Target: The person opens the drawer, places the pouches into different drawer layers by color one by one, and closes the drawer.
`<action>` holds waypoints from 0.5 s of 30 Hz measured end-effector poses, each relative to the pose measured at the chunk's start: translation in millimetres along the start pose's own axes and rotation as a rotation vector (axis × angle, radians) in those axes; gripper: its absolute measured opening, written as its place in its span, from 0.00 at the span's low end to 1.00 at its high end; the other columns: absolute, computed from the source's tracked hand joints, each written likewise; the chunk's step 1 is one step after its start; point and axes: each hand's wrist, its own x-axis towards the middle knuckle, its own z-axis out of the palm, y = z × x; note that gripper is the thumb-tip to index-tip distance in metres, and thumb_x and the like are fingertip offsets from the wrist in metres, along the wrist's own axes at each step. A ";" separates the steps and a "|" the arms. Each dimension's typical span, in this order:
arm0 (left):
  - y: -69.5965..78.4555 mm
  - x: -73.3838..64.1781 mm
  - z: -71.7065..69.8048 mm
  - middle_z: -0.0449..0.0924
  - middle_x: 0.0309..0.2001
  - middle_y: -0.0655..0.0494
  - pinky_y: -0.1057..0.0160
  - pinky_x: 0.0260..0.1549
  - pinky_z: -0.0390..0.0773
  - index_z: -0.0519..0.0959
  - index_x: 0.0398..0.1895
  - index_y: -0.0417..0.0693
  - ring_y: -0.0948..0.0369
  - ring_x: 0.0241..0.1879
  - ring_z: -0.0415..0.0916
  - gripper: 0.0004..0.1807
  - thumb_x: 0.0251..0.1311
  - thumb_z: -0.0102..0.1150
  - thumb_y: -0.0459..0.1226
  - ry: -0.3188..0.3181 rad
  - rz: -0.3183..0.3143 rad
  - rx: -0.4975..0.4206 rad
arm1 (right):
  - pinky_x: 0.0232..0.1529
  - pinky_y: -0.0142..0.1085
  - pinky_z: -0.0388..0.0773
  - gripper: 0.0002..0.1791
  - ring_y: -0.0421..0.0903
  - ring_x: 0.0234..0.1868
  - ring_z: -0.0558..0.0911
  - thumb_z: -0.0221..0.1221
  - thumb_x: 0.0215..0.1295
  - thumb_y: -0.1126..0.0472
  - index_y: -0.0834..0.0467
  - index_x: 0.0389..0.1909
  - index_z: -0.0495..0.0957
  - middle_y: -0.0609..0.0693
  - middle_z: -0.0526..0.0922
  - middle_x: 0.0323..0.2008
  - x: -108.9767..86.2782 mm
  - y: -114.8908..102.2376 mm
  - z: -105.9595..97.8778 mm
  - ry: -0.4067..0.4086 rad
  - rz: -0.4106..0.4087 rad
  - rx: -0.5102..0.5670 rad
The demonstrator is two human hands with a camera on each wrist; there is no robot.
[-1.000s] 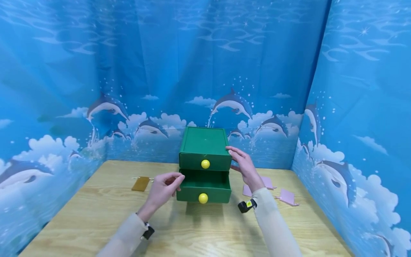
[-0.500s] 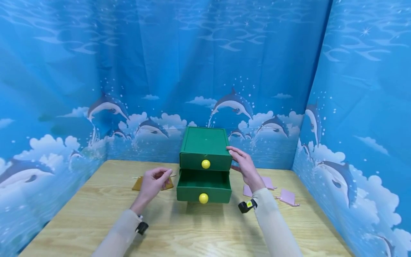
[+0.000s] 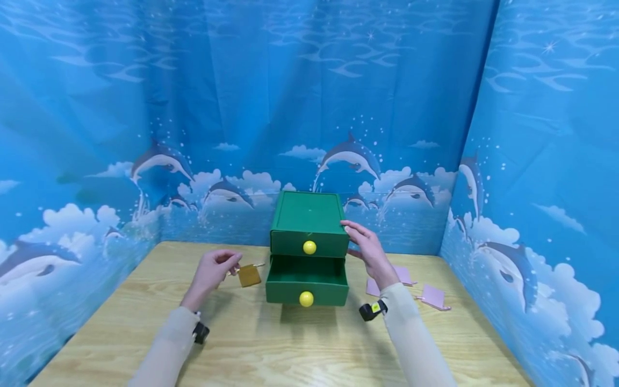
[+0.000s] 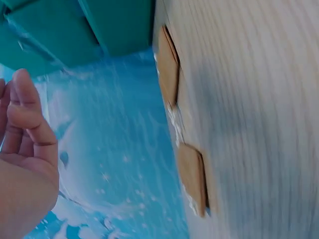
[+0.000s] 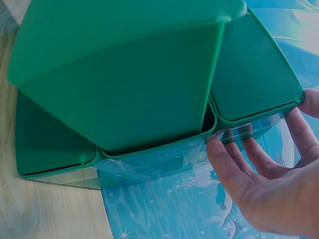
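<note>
A green drawer cabinet (image 3: 309, 214) with yellow knobs stands on the table. Its lower visible drawer (image 3: 290, 293) is pulled out, and the inside that shows is bare. To its left my left hand (image 3: 211, 275) hovers over the table with loosely bent fingers and nothing in them. Below that hand lie two brown drawstring pouches; one pouch (image 3: 250, 276) shows in the head view, while the left wrist view also shows the other pouch (image 4: 192, 174). My right hand (image 3: 371, 253) rests against the cabinet's right side, fingers fairly straight, thumb (image 5: 310, 103) at the upper corner.
Several pink pouches (image 3: 432, 296) lie right of the cabinet, partly behind my right forearm. A blue dolphin-print curtain (image 3: 242, 134) closes off the back and sides of the wooden table (image 3: 300, 349).
My left hand has moved left from beside the pulled-out drawer to above the brown pouches, uncovering the one nearer the cabinet. My right hand and the drawer have stayed put.
</note>
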 end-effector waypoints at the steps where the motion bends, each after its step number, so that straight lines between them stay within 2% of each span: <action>1: -2.7 1.6 -2.1 0.84 0.37 0.35 0.64 0.23 0.77 0.83 0.45 0.40 0.50 0.31 0.82 0.20 0.65 0.61 0.49 -0.007 -0.002 0.009 | 0.65 0.54 0.69 0.25 0.54 0.73 0.63 0.52 0.74 0.45 0.48 0.67 0.71 0.46 0.62 0.73 -0.3 0.0 -0.3 0.001 -0.001 -0.001; 4: -10.8 6.1 -7.3 0.85 0.39 0.37 0.61 0.26 0.79 0.83 0.47 0.38 0.49 0.34 0.83 0.20 0.66 0.60 0.47 -0.029 -0.022 0.041 | 0.65 0.55 0.69 0.25 0.54 0.73 0.63 0.51 0.74 0.45 0.48 0.67 0.71 0.46 0.62 0.74 -1.3 -0.1 -1.0 0.006 -0.002 -0.004; 6: -15.7 7.9 -10.8 0.85 0.41 0.41 0.58 0.30 0.80 0.82 0.48 0.39 0.52 0.36 0.83 0.19 0.66 0.60 0.46 -0.053 -0.044 0.083 | 0.65 0.55 0.69 0.24 0.54 0.73 0.63 0.51 0.74 0.45 0.48 0.67 0.71 0.46 0.61 0.74 -1.7 -0.5 -0.9 0.004 -0.003 -0.003; 9: -22.4 10.0 -16.8 0.85 0.45 0.44 0.55 0.40 0.81 0.82 0.50 0.40 0.55 0.42 0.82 0.19 0.67 0.59 0.45 -0.083 -0.070 0.162 | 0.65 0.55 0.68 0.24 0.54 0.73 0.63 0.51 0.74 0.46 0.48 0.67 0.71 0.46 0.61 0.74 -1.7 -1.3 0.0 -0.003 -0.001 0.004; 12: -28.2 11.3 -22.5 0.84 0.49 0.44 0.52 0.48 0.79 0.81 0.53 0.39 0.52 0.48 0.80 0.18 0.69 0.57 0.42 -0.113 -0.079 0.236 | 0.65 0.55 0.69 0.24 0.54 0.73 0.63 0.51 0.75 0.46 0.48 0.67 0.71 0.46 0.62 0.73 -1.6 -1.3 0.6 -0.004 0.000 0.005; 15: -33.0 12.4 -27.2 0.83 0.50 0.42 0.49 0.50 0.79 0.80 0.53 0.37 0.49 0.50 0.79 0.16 0.68 0.57 0.38 -0.133 -0.094 0.283 | 0.65 0.55 0.69 0.24 0.53 0.73 0.63 0.51 0.74 0.46 0.48 0.66 0.71 0.46 0.62 0.73 -1.0 -0.5 0.5 -0.002 -0.001 0.007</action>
